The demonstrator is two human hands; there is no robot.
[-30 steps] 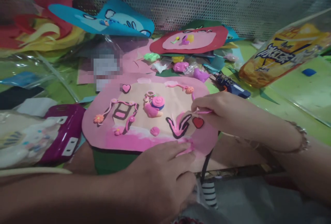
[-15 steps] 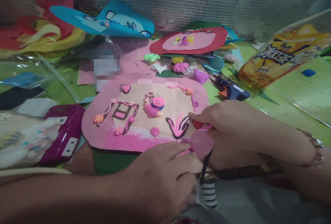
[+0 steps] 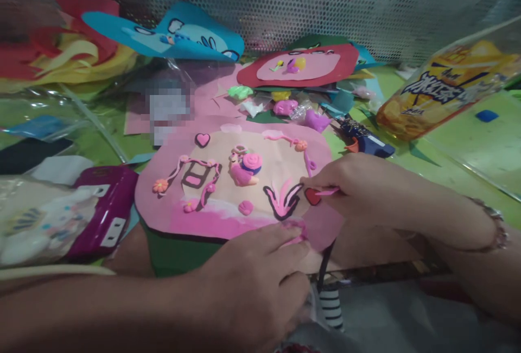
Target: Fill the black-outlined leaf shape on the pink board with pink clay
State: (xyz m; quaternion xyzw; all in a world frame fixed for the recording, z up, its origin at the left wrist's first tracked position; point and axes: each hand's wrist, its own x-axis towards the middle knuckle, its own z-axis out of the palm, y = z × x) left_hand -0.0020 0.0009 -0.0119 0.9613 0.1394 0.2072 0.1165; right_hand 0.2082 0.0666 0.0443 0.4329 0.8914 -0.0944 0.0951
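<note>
A pink paper picture [image 3: 163,220] with a beige middle lies in front of me, decorated with clay pieces. Among them are a pink snail [image 3: 246,168], a shell [image 3: 246,207], orange flowers and a black-outlined pink plant [image 3: 281,198]. My right hand [image 3: 354,190] pinches a thin pink strip [image 3: 328,191] between thumb and finger, beside a dark-edged red heart [image 3: 312,196] at the picture's right. At the lower edge, my left hand [image 3: 260,266] is curled over the picture, its fingertips by a pinkish-purple patch; its thumb is hidden. Green paper [image 3: 175,255] shows underneath.
Behind lie several clay lumps [image 3: 315,120], a red paper picture [image 3: 248,75] and a blue paper picture [image 3: 109,24]. A bottle of amber drink [image 3: 439,92] leans at right, near a dark blue tool-like object [image 3: 372,145]. A purple-edged pouch [image 3: 118,201] sits at left.
My right hand has raised the pink strip a little, and more of the red heart now shows. The left hand stays at the picture's lower edge. The view has shifted slightly.
</note>
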